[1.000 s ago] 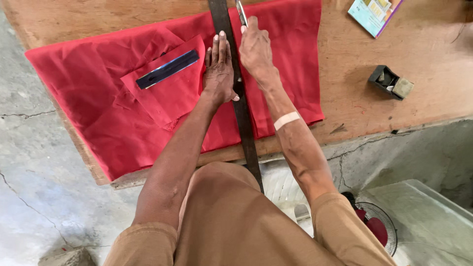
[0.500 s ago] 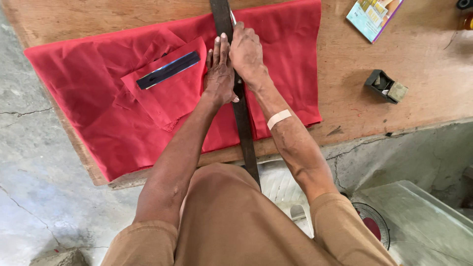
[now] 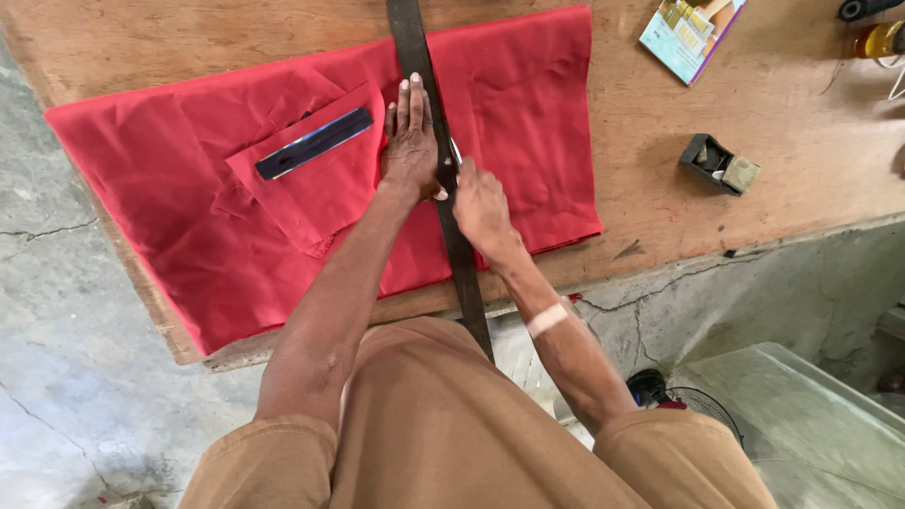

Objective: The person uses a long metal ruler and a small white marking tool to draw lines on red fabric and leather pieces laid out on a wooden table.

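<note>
Head view: left hand (image 3: 410, 151) pressed flat, fingers spread, on long ruler (image 3: 436, 179) over red cloth (image 3: 528, 113); right hand (image 3: 479, 203) gripped a slim marking tool (image 3: 456, 153) along its edge.

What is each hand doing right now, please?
Left hand: open, pressed flat on the long dark ruler and red cloth.
Right hand: closed on a small marking tool beside the ruler; its kind cannot be told.

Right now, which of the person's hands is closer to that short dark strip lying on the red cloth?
The left hand. It lies flat on the red cloth, just right of the short dark strip. The right hand is farther off, on the other side of the long dark straightedge.
</note>
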